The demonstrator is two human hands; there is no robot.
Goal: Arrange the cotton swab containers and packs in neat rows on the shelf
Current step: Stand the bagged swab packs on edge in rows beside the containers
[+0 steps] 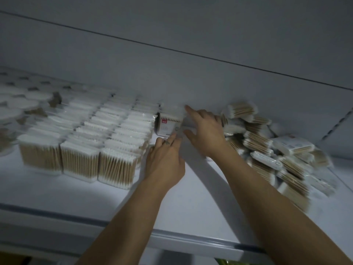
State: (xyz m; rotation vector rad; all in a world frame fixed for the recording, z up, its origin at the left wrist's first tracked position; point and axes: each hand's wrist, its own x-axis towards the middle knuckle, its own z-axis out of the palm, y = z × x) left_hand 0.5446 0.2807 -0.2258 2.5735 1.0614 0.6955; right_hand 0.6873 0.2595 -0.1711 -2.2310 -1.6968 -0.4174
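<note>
Standing by the rows [107, 138], the pack [169, 123] is pinched by L hand [164, 161] & touched by straight, spread fingers of R hand [205, 131].

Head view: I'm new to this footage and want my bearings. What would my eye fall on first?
The left hand and right hand meet at a red-labelled white box in the middle, near the back wall. Left of it, square cotton swab containers stand in neat rows; right of it, cotton swab packs lie in a jumbled heap.
</note>
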